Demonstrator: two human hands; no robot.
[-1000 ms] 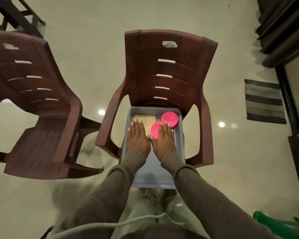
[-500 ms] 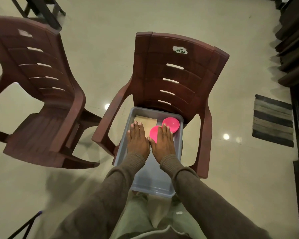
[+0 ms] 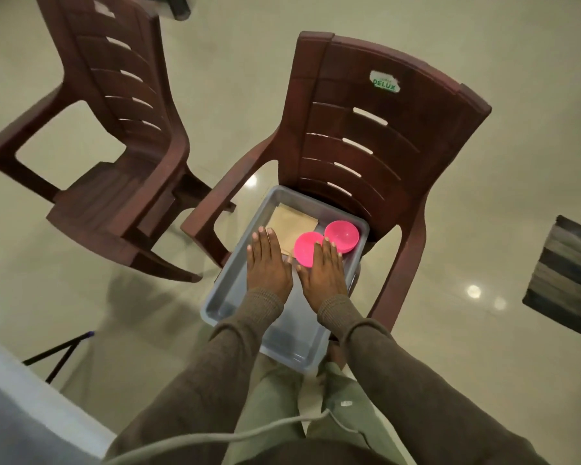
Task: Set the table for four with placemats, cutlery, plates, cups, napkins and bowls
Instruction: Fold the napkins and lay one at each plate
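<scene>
Both arms reach forward and down in brown knit sleeves, over the grey tub (image 3: 228, 293). The left hand (image 3: 268, 266) and right hand (image 3: 323, 270) lie side by side above its middle, palms down, fingers straight and together, thumbs nearly touching, holding nothing.

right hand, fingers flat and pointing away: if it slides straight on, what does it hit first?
Most likely the nearer pink bowl: the right hand already overlaps its near edge, fingertips towards the second pink bowl. With one view, the height above the bowls is unclear, so it might pass over them.
</scene>
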